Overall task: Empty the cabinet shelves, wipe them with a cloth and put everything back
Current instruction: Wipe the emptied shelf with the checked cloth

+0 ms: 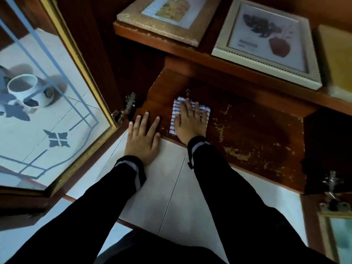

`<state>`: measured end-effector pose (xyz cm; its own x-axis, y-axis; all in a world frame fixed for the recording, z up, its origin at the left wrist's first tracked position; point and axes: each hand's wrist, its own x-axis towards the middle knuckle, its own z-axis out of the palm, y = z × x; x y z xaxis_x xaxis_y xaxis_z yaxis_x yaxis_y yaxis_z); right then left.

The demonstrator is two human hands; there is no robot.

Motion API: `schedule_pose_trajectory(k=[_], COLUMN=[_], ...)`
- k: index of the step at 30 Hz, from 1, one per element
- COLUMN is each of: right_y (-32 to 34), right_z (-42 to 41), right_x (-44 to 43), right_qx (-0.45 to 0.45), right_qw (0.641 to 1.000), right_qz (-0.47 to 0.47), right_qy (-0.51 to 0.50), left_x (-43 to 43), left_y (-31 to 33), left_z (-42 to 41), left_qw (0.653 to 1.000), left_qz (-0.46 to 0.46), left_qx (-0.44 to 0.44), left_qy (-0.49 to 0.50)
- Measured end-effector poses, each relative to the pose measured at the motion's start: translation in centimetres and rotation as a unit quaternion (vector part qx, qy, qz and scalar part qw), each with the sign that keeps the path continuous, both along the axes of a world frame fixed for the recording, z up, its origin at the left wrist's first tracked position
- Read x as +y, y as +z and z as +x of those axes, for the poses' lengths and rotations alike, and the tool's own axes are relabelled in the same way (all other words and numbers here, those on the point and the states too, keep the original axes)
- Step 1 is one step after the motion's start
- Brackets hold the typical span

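My right hand [191, 122] lies flat with straight fingers on a blue-and-white striped cloth [176, 108], pressing it onto the bottom cabinet shelf [253, 130], a brown board with chipped varnish. My left hand [142, 138] rests flat with spread fingers across the shelf's front left edge and the white floor tile. On the upper shelf [190, 52] lie two framed pictures: a gold-framed one [133, 18] at the left and a white-framed leaf print [266, 35] at the right.
The glass cabinet door [57, 115] with a gold rim stands open at the left; white mugs [24, 88] show through it on the floor. A second door's hinge [331, 189] is at the right. A yellowish object [339, 58] sits at the upper shelf's right end.
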<state>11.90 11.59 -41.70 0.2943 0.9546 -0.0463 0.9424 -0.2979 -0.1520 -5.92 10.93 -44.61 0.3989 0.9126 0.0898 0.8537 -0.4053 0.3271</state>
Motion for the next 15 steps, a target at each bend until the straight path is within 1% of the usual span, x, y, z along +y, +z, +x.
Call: schedule_pose_trajectory(k=[3,5,6,8,11,12,15], right_y=[0.2,0.1,0.1,-0.1,0.1,0.2,0.1], right_z=[0.6,1.9,2.4,3.1,2.6,2.5,3.0], right_x=[-1.4,-2.4,-2.7,-3.0,-3.6,-4.0,-5.1], right_qx=[0.003,0.012,0.012,0.005,-0.026,-0.027,-0.011], right_qw=[0.997,0.995,0.996,0.999,0.999,0.999,0.998], right_qz=[0.009,0.003,0.002,0.005,0.037,0.040,0.032], right_qy=[0.071,0.097,0.091,0.048,-0.013,-0.007,0.061], left_x=[0.0,0.1,0.1,0.1,-0.4,-0.7,-1.2], left_y=[0.3,0.4,0.5,0.7,1.1,1.1,0.8], left_z=[0.1,0.1,0.2,0.5,1.9,2.7,4.0], left_qw=[1.000,1.000,1.000,0.999,0.998,0.997,0.998], left_qz=[-0.009,-0.010,-0.009,-0.009,-0.015,-0.018,-0.013], left_qx=[0.001,0.010,0.019,0.034,0.036,0.032,0.030], left_qy=[0.002,0.012,0.019,0.034,0.058,0.063,0.053])
